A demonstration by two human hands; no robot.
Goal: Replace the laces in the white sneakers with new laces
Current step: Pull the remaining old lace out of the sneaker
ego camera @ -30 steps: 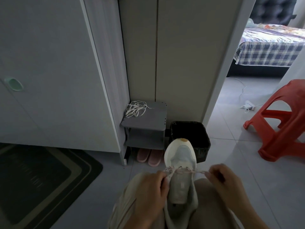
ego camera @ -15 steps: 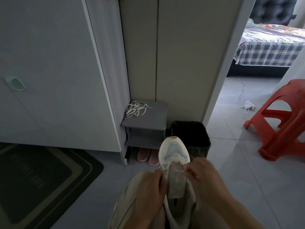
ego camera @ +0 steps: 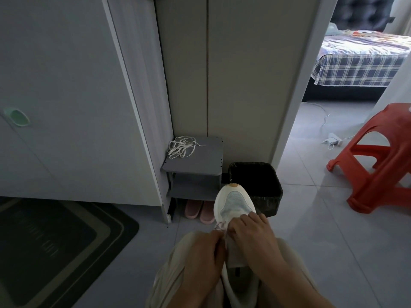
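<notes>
Sneaker [ego camera: 233,203], white with a pale blue toe panel, lies on the person's lap with its toe pointing away, just beyond the fingers of both hands. A pinkish lace [ego camera: 220,224] shows at the lowest eyelets, right at the fingertips.

The left hand [ego camera: 204,252] sits against the shoe's left edge, its fingers curled and pinching the lace, much as it did 1 second ago. The right hand [ego camera: 255,236] has changed most. 1 second ago it was out to the right of the shoe, drawing a lace end sideways. Now it lies across the tongue, with its bent fingers reaching over to the left hand's fingers so that the 2 hands nearly meet. Whether the right fingers actually grip the lace cannot be told, since their tips are hidden against the shoe. The stretched line of lace seen earlier between the hands is gone, and only a short loop shows beside the left fingertips.

Beyond the fingers stands a black bin [ego camera: 270,196], just behind the toe. To its left is a small grey shelf [ego camera: 206,158] with a loose bundle of pale laces [ego camera: 181,146] on top. Pink slippers [ego camera: 198,208] sit beneath it.
</notes>
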